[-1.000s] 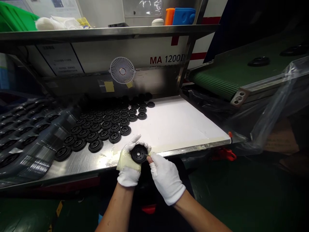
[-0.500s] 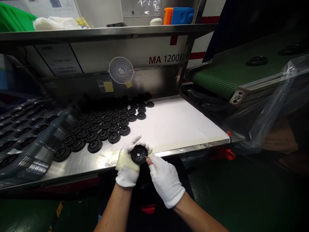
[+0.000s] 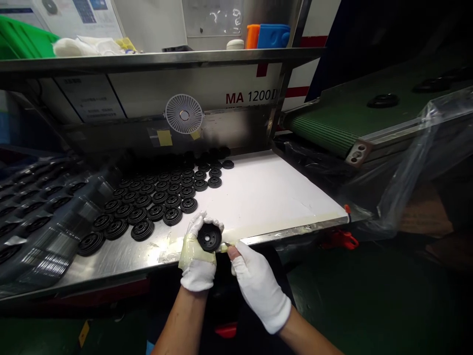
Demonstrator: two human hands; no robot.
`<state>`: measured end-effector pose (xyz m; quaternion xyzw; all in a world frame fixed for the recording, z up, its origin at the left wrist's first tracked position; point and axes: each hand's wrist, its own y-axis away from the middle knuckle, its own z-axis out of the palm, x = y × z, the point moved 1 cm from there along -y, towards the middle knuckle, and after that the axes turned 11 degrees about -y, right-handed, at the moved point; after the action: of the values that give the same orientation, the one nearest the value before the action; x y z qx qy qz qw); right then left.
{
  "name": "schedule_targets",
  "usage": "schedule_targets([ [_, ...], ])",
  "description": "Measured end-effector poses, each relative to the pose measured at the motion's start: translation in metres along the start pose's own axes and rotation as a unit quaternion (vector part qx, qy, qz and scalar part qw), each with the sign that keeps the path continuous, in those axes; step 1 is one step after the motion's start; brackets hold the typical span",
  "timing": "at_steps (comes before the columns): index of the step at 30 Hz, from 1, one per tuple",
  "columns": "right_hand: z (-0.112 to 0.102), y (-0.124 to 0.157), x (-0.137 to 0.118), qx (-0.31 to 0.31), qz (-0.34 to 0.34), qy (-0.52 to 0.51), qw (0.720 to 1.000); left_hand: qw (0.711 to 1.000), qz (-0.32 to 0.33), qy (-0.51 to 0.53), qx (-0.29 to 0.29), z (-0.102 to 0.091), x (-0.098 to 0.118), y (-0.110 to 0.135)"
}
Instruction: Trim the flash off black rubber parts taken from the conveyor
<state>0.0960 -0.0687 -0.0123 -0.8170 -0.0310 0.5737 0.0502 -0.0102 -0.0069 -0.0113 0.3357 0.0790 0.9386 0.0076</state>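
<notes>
My left hand (image 3: 197, 261), in a white glove with yellowish tape round the palm, grips a black ribbed plastic wheel-like part (image 3: 209, 238). Its recessed face, with a centre hole, is turned up towards me, just off the table's front edge. Beside its right rim is my right hand (image 3: 258, 286), in a white glove with the thumb tip bare. Thumb and fingers pinch a small thin blade-like tool (image 3: 227, 244), most of it hidden in the hand. Many similar black parts (image 3: 142, 229) lie in rows on the metal table to the left.
At far left are stacked clear plastic trays (image 3: 62, 241) holding black parts. A white sheet (image 3: 273, 190) covers the table's right side. Further right, a green conveyor belt (image 3: 332, 123) carries black parts. A small fan (image 3: 184, 114) stands under the metal shelf (image 3: 162, 58).
My right hand has drawn slightly down and right from the black part, and the tool tip shows at the rim. The part has tilted a little; the whole view has shifted slightly.
</notes>
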Motion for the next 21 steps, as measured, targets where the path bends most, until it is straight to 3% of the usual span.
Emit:
schedule_targets([
  [3, -0.02, -0.001, 0.002, 0.016, 0.023, -0.068, 0.997, 0.995, 0.058, -0.085, 0.01, 0.011, -0.005, 0.005],
  [10, -0.067, -0.007, 0.017, 0.024, 0.054, -0.16, 0.985, 0.937, 0.157, -0.311, -0.015, 0.06, -0.034, 0.016],
  [14, -0.083, -0.014, 0.06, 0.095, 0.17, -0.231, 0.953, 0.917, 0.163, -0.361, -0.053, 0.087, -0.043, 0.013],
  [17, -0.089, 0.005, 0.106, 0.129, 0.248, -0.174, 0.944, 0.893, 0.161, -0.402, -0.121, 0.104, -0.042, -0.006],
  [19, -0.099, 0.029, 0.131, 0.131, 0.264, -0.061, 0.954, 0.854, 0.147, -0.466, -0.179, 0.112, -0.042, -0.03],
  [21, -0.122, 0.054, 0.144, 0.128, 0.261, 0.045, 0.956, 0.763, 0.176, -0.58, -0.225, 0.116, -0.046, -0.061],
])
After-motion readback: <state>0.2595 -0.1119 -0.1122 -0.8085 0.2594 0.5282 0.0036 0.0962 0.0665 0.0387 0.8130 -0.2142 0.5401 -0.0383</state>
